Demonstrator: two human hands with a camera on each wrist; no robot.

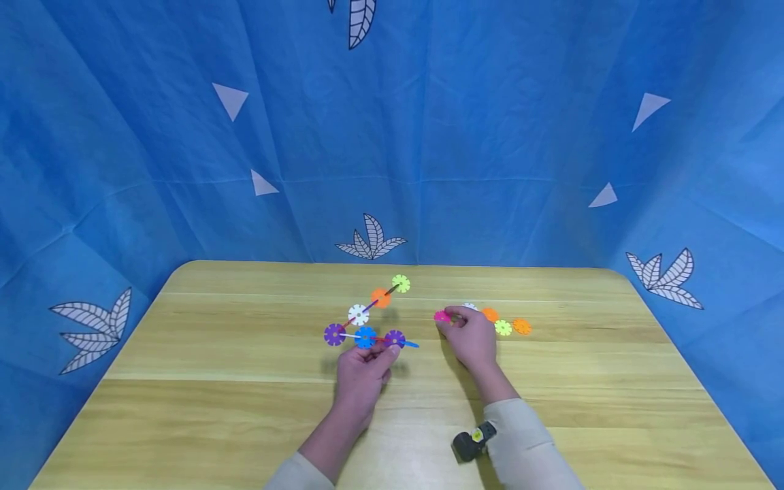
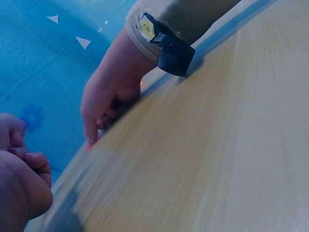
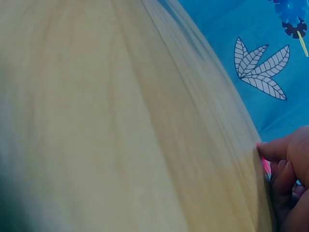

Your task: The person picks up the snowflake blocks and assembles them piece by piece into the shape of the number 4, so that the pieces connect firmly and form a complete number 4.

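My left hand [image 1: 361,381] grips a bent chain of slotted plastic discs, raised above the table. One arm runs from a yellow-green disc [image 1: 401,284] through an orange disc [image 1: 380,298] and a white disc [image 1: 358,314] to a purple disc [image 1: 334,334]. From there the other arm passes a blue disc [image 1: 365,337] to a second purple disc [image 1: 395,339], with a blue disc edge-on [image 1: 409,344] at its end. Other discs in the chain also stand edge-on. My right hand [image 1: 471,337] pinches a pink disc [image 1: 442,317] at the tabletop; its fingers partly cover it.
Beside the right hand lie loose discs on the wooden table [image 1: 214,354]: an orange one [image 1: 489,314], a yellow-green one [image 1: 503,328], another orange one [image 1: 522,327] and a partly hidden white one [image 1: 469,307]. A blue curtain [image 1: 490,136] hangs behind the table's far edge.
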